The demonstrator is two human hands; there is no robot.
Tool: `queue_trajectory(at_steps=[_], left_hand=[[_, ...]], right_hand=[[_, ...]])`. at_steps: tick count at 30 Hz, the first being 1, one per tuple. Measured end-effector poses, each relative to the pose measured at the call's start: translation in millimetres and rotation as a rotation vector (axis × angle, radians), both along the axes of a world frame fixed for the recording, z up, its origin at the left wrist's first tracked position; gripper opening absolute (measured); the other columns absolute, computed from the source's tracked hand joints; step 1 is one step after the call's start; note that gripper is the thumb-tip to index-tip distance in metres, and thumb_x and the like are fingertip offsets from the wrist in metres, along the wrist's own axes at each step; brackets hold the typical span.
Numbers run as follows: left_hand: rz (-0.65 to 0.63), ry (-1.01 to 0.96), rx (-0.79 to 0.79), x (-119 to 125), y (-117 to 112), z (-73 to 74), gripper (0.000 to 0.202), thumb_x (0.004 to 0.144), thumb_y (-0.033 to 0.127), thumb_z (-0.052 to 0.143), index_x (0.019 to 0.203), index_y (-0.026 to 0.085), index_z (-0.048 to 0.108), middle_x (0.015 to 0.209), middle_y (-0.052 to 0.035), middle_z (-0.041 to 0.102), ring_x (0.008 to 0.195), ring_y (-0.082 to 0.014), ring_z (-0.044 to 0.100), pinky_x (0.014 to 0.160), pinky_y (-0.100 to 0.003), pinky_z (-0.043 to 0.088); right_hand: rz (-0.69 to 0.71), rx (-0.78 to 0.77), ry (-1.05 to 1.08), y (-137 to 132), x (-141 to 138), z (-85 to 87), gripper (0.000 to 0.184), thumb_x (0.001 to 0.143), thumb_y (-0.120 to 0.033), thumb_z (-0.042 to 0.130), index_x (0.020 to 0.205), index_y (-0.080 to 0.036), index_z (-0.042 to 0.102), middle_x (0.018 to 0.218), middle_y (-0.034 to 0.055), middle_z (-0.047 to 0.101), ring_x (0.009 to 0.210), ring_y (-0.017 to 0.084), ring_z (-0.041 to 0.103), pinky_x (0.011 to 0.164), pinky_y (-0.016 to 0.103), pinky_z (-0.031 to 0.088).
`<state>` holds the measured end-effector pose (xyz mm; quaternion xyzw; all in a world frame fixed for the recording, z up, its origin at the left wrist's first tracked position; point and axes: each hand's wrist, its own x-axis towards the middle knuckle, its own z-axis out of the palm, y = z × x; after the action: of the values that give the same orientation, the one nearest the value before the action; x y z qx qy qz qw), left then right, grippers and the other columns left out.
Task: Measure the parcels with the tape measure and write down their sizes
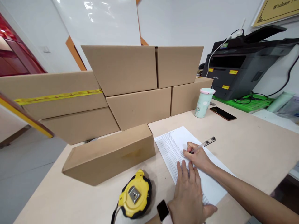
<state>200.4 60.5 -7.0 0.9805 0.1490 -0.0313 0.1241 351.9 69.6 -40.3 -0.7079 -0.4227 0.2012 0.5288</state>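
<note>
My right hand (198, 156) grips a pen (203, 144) and its tip rests on a printed sheet of paper (173, 146) lying on the light wooden table (247, 143). My left hand (188, 189) lies flat on the lower part of the sheet, fingers stretched out, with a black watch on the wrist. A yellow and black tape measure (135, 196) sits just left of that hand. A long cardboard box (109, 154) lies in front of the tape measure.
Several cardboard boxes (130, 81) are stacked like a wall behind, one with yellow tape (58, 96) across it. A pale green cup (203, 102) and a phone (223, 113) stand at right. A black printer (243, 67) sits on a green mat.
</note>
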Motion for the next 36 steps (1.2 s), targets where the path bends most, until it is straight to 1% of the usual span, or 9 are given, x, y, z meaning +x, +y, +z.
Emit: queue_trajectory(at_steps=[5, 8, 13, 21, 25, 30, 36], left_hand=[[-0.003, -0.041, 0.052, -0.4, -0.9, -5.4, 0.096, 0.081, 0.071, 0.021, 0.140, -0.005, 0.025, 0.145, -0.0295, 0.025, 0.136, -0.0418, 0.011, 0.113, -0.057, 0.011], [-0.005, -0.039, 0.072, 1.1, -0.3, -6.0, 0.095, 0.081, 0.071, 0.022, 0.139, -0.005, 0.026, 0.145, -0.0297, 0.025, 0.136, -0.0416, 0.013, 0.113, -0.057, 0.011], [-0.001, -0.041, 0.061, 1.6, 0.4, -5.2, 0.095, 0.081, 0.071, 0.024, 0.139, -0.004, 0.027, 0.145, -0.0292, 0.025, 0.136, -0.0414, 0.011, 0.113, -0.057, 0.013], [0.016, -0.078, 0.058, 0.3, -1.0, -8.4, 0.097, 0.080, 0.073, 0.023, 0.139, -0.004, 0.029, 0.145, -0.0284, 0.026, 0.135, -0.0417, 0.010, 0.113, -0.057, 0.015], [0.011, -0.059, 0.051, -0.1, -1.3, -6.8, 0.096, 0.080, 0.073, 0.023, 0.139, -0.004, 0.028, 0.145, -0.0283, 0.025, 0.135, -0.0417, 0.011, 0.113, -0.057, 0.014], [0.015, -0.064, 0.040, -0.9, -1.6, -6.0, 0.095, 0.081, 0.072, 0.022, 0.140, -0.003, 0.027, 0.146, -0.0279, 0.022, 0.135, -0.0420, 0.007, 0.113, -0.057, 0.014], [0.004, -0.045, 0.062, 0.0, -0.8, -5.5, 0.095, 0.081, 0.072, 0.023, 0.139, -0.004, 0.028, 0.146, -0.0275, 0.023, 0.136, -0.0416, 0.009, 0.113, -0.057, 0.013]], right_hand=[[-0.005, 0.000, 0.014, -0.6, 0.3, 0.3, 0.028, 0.066, -0.021, 0.055, 0.053, -0.023, 0.031, 0.050, -0.0078, 0.030, 0.048, 0.009, 0.028, 0.044, 0.023, 0.022], [-0.015, -0.005, 0.010, -0.7, -0.1, 1.1, 0.027, 0.065, -0.021, 0.055, 0.053, -0.023, 0.031, 0.050, -0.0078, 0.029, 0.048, 0.009, 0.027, 0.044, 0.023, 0.021], [-0.020, 0.000, -0.001, 0.2, 0.0, 0.6, 0.027, 0.066, -0.021, 0.055, 0.053, -0.022, 0.031, 0.051, -0.0077, 0.029, 0.049, 0.009, 0.028, 0.045, 0.023, 0.022], [-0.013, -0.013, -0.004, -1.0, 1.6, -0.3, 0.027, 0.067, -0.022, 0.055, 0.054, -0.023, 0.031, 0.051, -0.0078, 0.030, 0.050, 0.009, 0.028, 0.046, 0.023, 0.024], [-0.034, -0.009, -0.008, -0.4, 1.9, -0.5, 0.028, 0.066, -0.021, 0.055, 0.053, -0.023, 0.031, 0.051, -0.0078, 0.029, 0.049, 0.009, 0.028, 0.046, 0.023, 0.023], [-0.041, -0.004, -0.021, -0.5, 2.3, -0.9, 0.027, 0.067, -0.020, 0.055, 0.054, -0.023, 0.031, 0.051, -0.0078, 0.029, 0.049, 0.009, 0.028, 0.045, 0.023, 0.023], [-0.034, -0.010, -0.017, -0.6, 2.3, -0.2, 0.027, 0.066, -0.021, 0.055, 0.054, -0.022, 0.032, 0.051, -0.0075, 0.031, 0.049, 0.009, 0.028, 0.045, 0.023, 0.023]])
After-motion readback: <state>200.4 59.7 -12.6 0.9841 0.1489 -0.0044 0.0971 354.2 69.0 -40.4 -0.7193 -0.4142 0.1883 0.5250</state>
